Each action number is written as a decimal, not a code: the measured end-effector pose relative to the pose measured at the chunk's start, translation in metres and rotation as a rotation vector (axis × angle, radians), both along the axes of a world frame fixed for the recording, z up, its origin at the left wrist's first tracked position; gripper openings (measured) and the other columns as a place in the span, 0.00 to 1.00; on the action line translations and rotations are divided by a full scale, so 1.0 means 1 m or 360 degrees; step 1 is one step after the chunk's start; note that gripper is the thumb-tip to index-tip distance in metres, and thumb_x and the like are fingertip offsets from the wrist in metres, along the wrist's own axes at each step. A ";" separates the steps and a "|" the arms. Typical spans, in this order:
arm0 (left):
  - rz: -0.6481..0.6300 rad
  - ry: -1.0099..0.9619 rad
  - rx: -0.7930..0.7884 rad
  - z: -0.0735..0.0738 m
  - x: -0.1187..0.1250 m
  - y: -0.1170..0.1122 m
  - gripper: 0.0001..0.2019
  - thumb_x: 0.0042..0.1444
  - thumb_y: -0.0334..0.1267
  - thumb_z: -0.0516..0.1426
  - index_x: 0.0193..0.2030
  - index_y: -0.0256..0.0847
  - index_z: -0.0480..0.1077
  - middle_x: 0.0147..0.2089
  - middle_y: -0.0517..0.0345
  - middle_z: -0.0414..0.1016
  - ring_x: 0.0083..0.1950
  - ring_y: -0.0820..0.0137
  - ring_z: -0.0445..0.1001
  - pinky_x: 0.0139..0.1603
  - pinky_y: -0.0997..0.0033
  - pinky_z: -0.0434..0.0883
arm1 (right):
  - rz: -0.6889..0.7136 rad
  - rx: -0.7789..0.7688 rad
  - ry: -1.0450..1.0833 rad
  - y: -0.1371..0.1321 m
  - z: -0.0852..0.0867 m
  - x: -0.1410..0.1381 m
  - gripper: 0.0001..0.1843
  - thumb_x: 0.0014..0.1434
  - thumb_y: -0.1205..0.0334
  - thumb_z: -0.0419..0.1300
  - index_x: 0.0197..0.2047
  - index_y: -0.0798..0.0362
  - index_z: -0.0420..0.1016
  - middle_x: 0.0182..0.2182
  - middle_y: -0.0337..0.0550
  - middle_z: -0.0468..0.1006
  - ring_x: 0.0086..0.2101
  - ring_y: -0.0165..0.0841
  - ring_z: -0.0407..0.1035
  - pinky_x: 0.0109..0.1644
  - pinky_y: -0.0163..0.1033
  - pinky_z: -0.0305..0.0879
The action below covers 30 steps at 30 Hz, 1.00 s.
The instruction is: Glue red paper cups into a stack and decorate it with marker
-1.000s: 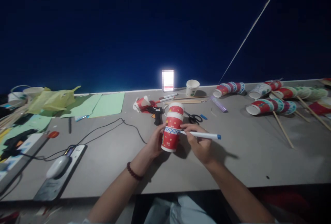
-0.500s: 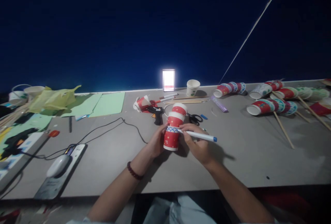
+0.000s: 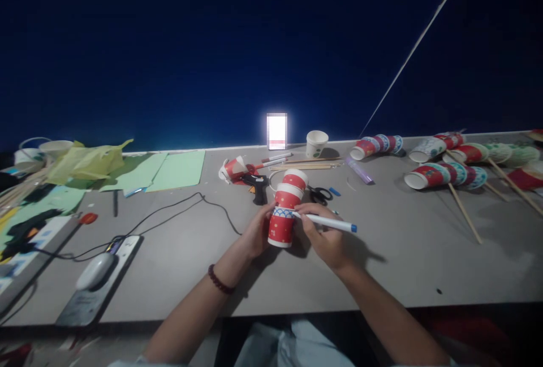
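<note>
Several red-and-white paper cups joined end to end form a paper cup stack [image 3: 281, 231], tilted over the table in front of me. My left hand [image 3: 258, 232] grips its left side, fingers partly hidden behind it. Between the thumb and fingers of my right hand [image 3: 326, 242] is a white marker with a blue end [image 3: 335, 223]. Its tip meets, or nearly meets, a white band with blue scallop lines around the stack. Just behind the stack lie a black glue gun [image 3: 257, 185] and black-handled scissors [image 3: 321, 194], along with a small blue cap [image 3: 335, 191].
Finished-looking cup stacks [image 3: 445, 176] on sticks lie at the right. A white cup [image 3: 317, 144] and a lit screen [image 3: 277, 131] stand at the back. Green paper [image 3: 176, 171], a yellow bag [image 3: 87, 163], a power strip [image 3: 36, 259], a phone [image 3: 80, 307] and a cable occupy the left.
The cup stack has turned very slightly in my left hand. The marker has barely shifted, staying at the scalloped band.
</note>
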State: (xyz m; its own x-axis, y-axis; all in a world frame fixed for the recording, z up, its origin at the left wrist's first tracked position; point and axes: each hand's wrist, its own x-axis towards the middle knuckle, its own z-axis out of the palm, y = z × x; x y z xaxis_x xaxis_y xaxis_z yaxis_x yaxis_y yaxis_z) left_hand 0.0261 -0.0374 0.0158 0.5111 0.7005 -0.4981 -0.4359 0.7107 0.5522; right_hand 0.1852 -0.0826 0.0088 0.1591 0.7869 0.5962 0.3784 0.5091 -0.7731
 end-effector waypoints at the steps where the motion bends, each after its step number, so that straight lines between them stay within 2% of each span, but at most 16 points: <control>1: 0.0011 0.0008 0.0008 0.000 0.000 0.000 0.17 0.64 0.42 0.54 0.39 0.29 0.77 0.33 0.46 0.81 0.31 0.64 0.79 0.38 0.65 0.76 | 0.0000 0.0001 0.0000 0.000 0.001 0.000 0.06 0.62 0.66 0.59 0.37 0.49 0.77 0.36 0.43 0.83 0.38 0.36 0.78 0.46 0.42 0.75; 10: -0.0047 -0.0071 0.0057 -0.008 -0.003 0.002 0.18 0.61 0.45 0.57 0.39 0.29 0.78 0.34 0.45 0.82 0.32 0.64 0.79 0.39 0.66 0.75 | -0.0015 0.0001 0.0004 -0.001 0.003 0.000 0.06 0.62 0.67 0.59 0.37 0.49 0.77 0.36 0.42 0.83 0.37 0.36 0.78 0.44 0.41 0.74; 16: -0.0080 -0.0093 0.0065 -0.006 -0.004 0.001 0.19 0.62 0.46 0.56 0.39 0.28 0.78 0.33 0.44 0.82 0.32 0.63 0.79 0.38 0.65 0.74 | -0.0009 0.0021 0.0015 -0.001 0.005 0.000 0.06 0.62 0.66 0.59 0.37 0.49 0.77 0.35 0.43 0.83 0.37 0.36 0.78 0.43 0.41 0.74; 21: -0.0134 -0.0132 0.0083 -0.005 -0.004 0.001 0.19 0.60 0.48 0.58 0.39 0.28 0.78 0.33 0.43 0.82 0.31 0.62 0.79 0.36 0.66 0.73 | -0.0026 0.0018 0.0020 -0.001 0.006 0.000 0.06 0.62 0.65 0.58 0.35 0.49 0.77 0.34 0.44 0.83 0.36 0.37 0.78 0.42 0.43 0.75; 30: -0.0130 -0.0128 0.0090 -0.006 -0.004 0.001 0.20 0.61 0.48 0.57 0.39 0.28 0.78 0.34 0.43 0.82 0.32 0.62 0.80 0.37 0.66 0.74 | 0.0006 0.0042 0.0055 -0.001 0.008 0.000 0.06 0.62 0.66 0.58 0.34 0.49 0.76 0.34 0.43 0.84 0.35 0.36 0.78 0.42 0.42 0.75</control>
State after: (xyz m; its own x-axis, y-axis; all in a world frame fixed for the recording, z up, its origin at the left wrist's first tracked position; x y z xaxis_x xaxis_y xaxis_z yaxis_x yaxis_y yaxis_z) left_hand 0.0220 -0.0363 0.0095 0.6045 0.6805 -0.4140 -0.4223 0.7145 0.5578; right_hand 0.1850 -0.0840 0.0165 0.1770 0.7719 0.6107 0.3494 0.5307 -0.7722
